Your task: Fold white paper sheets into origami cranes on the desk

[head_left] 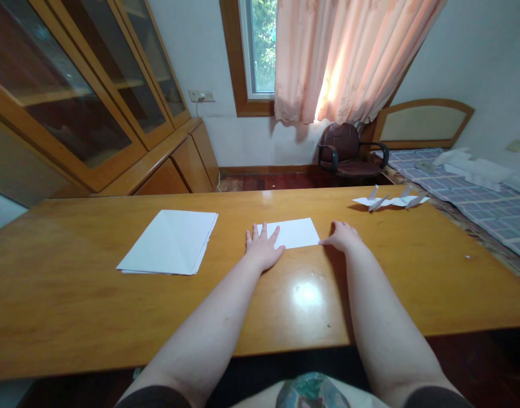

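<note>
Lap: patterned garment (310, 392), bottom centre.
Left hand (263, 248): flat, fingers spread wide, tips over the sheet's left end, not gripping.
Right hand (340, 237): flat, fingers narrow together, tips at the sheet's lower right corner, not gripping.
Sheet: white paper rectangle (288, 233), mid-frame between the hands, flat on the wooden table (73, 300).
Handling: likely light, thin, floppy; may slide on the glossy top. Pinch at an edge.
Left of sheet: paper stack (169, 242).
Upper right: folded paper birds (390, 199), near the table's far edge.
Beyond: leather chair (342, 150).
</note>
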Motion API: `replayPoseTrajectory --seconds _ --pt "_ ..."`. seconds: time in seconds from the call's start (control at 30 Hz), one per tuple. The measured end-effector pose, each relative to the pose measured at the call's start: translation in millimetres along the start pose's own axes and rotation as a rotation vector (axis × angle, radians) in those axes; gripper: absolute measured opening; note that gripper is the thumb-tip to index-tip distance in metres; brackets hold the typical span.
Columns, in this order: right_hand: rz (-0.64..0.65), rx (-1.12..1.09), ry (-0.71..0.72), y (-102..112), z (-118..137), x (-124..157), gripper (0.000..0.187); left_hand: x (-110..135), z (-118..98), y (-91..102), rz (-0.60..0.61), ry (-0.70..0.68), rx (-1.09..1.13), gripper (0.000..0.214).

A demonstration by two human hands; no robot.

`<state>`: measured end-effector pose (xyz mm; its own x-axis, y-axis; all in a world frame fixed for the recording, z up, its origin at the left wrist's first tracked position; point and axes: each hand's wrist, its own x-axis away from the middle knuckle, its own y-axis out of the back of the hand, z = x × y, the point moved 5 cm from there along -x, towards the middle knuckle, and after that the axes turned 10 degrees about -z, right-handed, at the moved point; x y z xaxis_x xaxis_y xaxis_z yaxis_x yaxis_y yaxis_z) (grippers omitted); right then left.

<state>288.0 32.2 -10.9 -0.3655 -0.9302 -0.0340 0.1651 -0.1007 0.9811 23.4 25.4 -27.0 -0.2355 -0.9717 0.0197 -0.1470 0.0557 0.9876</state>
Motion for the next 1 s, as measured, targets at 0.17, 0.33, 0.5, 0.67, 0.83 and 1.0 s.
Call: replayPoseTrajectory --seconds 0.17,0.33,0.5,0.67,0.83,1.0 --pt "0.022 -0.014 -0.021 7.7 -0.6 2.0 0.079 -0.9 0.1 -1.5 -0.006 0.000 0.009 0.073" --pt "0.001 -0.157 0.260 9.8 25.1 5.8 0.080 0.4 -0.3 -0.9 -0.041 -0.008 0.001 0.073" --pt "0.156 -0.324 0.649 -15.7 73.7 27.9 0.048 3.3 -7.1 10.9 -0.123 -0.078 -0.031 0.066" --pt "0.093 -0.158 0.529 -29.1 79.8 24.3 0.045 14.0 -37.8 16.7 -0.103 -0.475 0.007 0.043" --pt "0.068 -0.127 0.525 -28.8 76.2 20.2 0.046 21.7 -48.7 13.3 -0.127 -0.465 0.032 0.052" --pt "0.065 -0.121 0.503 -30.8 76.6 19.8 0.048 22.8 -44.5 13.7 -0.144 -0.263 -0.024 0.057"
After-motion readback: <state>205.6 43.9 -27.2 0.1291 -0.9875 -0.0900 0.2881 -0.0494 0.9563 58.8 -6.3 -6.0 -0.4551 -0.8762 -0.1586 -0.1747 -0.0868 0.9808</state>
